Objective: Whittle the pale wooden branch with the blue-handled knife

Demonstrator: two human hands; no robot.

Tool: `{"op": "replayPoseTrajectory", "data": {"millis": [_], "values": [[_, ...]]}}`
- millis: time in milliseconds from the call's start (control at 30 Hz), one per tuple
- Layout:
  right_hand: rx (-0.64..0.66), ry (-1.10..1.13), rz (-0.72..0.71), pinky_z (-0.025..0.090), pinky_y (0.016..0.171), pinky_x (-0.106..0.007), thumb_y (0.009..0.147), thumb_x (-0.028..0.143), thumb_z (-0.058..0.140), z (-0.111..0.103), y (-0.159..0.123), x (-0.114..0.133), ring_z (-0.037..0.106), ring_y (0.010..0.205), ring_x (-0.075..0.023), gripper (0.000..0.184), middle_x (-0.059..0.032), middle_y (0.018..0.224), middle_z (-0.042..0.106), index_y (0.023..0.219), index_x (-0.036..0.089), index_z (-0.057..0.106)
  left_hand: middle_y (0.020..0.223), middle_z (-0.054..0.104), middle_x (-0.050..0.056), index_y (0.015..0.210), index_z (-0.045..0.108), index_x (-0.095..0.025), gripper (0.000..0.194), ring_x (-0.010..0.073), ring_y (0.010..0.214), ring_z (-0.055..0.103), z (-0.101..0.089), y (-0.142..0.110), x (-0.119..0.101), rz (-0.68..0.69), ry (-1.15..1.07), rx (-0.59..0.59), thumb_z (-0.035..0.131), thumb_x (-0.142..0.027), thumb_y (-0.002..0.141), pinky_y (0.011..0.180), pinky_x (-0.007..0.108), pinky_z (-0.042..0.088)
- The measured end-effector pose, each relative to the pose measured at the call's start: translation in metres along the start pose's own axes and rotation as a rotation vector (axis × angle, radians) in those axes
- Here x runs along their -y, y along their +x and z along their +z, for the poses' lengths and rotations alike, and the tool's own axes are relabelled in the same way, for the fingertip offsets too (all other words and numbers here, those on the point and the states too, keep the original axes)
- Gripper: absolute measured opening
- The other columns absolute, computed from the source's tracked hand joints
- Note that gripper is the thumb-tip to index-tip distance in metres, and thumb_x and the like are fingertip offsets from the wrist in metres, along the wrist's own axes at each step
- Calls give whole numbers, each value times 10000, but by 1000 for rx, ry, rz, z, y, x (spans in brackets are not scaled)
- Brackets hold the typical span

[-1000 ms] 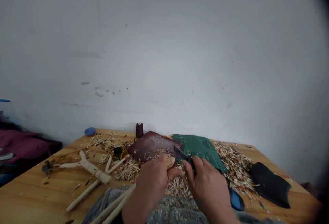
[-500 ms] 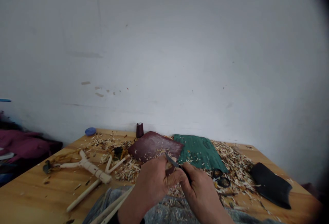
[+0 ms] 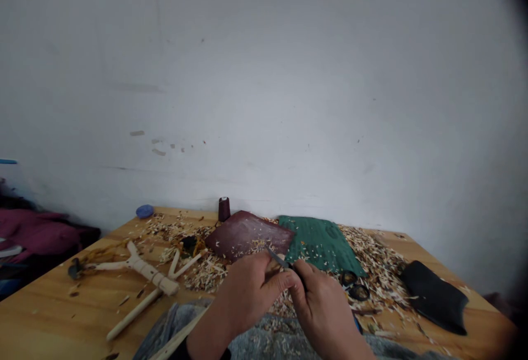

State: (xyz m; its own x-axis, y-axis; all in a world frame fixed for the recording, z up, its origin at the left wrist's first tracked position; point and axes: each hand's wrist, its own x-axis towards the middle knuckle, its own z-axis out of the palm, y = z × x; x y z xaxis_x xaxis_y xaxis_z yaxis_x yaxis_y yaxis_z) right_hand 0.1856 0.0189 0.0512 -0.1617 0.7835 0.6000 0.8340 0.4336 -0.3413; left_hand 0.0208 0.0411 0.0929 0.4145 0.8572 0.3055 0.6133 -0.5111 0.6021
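Observation:
My left hand is closed around a peeled wooden stick, whose pale length shows beside the left wrist at the bottom. Its other end is mostly hidden behind the fingers. In my right hand is a knife with a dark handle, its blade pointing up and left across the stick's far end. The left thumb reaches over to the right hand, close to the knife handle. Beneath both hands lies a grey cloth strewn with wood shavings.
Wooden table against a white wall. To the left lies a peeled, forked branch. Behind my hands are a maroon sheet, a green sheet and a thread cone. Scissors, shavings and a black piece lie right.
The stick's lower end has shifted: two pale lengths showed by the left wrist before, one now. The knife blade and both hands have moved only slightly. A blue bit now shows beside the right wrist.

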Motion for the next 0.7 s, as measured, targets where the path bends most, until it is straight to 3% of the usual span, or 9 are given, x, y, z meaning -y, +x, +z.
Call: {"op": "replayPoseTrajectory", "data": {"millis": [267,533,700], "values": [[-105,-322,-90,301,568,-294,981,397,288,1,1,-2,554,605,-213,318,-25,674,549,774,235,467,721,643,-50,739,630,-230,253,146,688,572,1,0,-3,37,48,22,523,-388,905,606,276,297],[-94,-460,-69,295,594,-332,949,355,351,-2,1,3,542,634,-243,249,-45,688,540,772,234,478,654,602,-30,662,584,-220,335,167,644,557,4,-1,1,18,145,-9,498,-433,906,566,294,254],[-127,-552,6,293,590,-341,967,411,342,-5,3,3,554,629,-259,310,-48,666,544,750,240,483,655,594,-4,735,510,-213,284,193,631,569,8,1,-3,-70,237,-45,432,-403,930,554,300,245]]}}
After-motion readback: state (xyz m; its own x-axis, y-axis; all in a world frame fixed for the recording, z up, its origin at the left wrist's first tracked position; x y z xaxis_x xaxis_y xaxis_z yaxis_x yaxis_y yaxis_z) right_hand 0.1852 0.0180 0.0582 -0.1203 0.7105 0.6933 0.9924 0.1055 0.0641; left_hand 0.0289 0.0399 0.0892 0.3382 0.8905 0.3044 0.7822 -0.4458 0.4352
